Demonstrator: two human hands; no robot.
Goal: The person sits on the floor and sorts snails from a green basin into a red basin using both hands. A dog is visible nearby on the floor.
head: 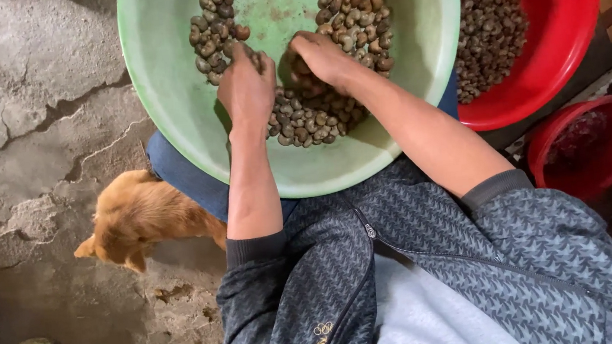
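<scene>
Seen from the head camera, a seated person works both hands through a heap of nuts (308, 116) in a green basin (163, 81) resting on the lap. The left hand (245, 88) lies palm-down on the heap, fingers curled together into the nuts at its fingertips; whether it grips any is hidden under the hand. The right hand (321, 54), just beside it and nearly touching, is cupped with fingers bent down into the pile, and what it pinches cannot be told either. Nuts ring both hands, thickest beyond the fingertips and below the wrists, with a bare patch of basin floor beyond the left hand.

To the right of the right forearm stands a red basin (567, 12) holding more nuts (486, 27); nearer the body on that side sits a smaller red bucket (588, 145). Left of the left forearm, a tan dog (138, 218) lies on the cracked concrete floor (23, 109).

Sorting of this kind likely goes best with the basin kept level on the knees, the fingers raking shallowly, and small handfuls drawn toward the bare patch so each nut can be seen.
</scene>
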